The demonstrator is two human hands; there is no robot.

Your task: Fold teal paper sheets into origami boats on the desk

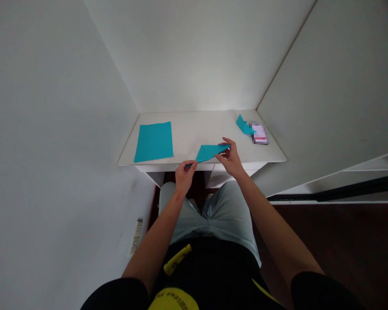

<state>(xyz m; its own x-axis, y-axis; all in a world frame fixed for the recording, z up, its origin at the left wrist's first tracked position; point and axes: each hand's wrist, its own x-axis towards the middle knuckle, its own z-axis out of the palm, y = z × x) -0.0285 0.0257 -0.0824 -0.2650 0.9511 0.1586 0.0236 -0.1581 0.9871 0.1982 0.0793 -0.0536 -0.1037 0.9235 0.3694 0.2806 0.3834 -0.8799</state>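
Observation:
A folded teal paper (208,152) with a long pointed shape lies at the front edge of the white desk (194,125). My left hand (185,175) pinches its near left tip, just past the desk edge. My right hand (231,158) pinches its far right end, fingers curled on the fold. A flat teal sheet (154,141) lies on the desk's left side, away from both hands. A small folded teal piece (243,125) rests at the back right.
A blurred pink-white object (259,133) sits beside the small folded piece at the desk's right. White walls close in the desk on three sides. A power strip (136,234) lies on the floor at the lower left. A white shelf unit (358,172) stands on the right.

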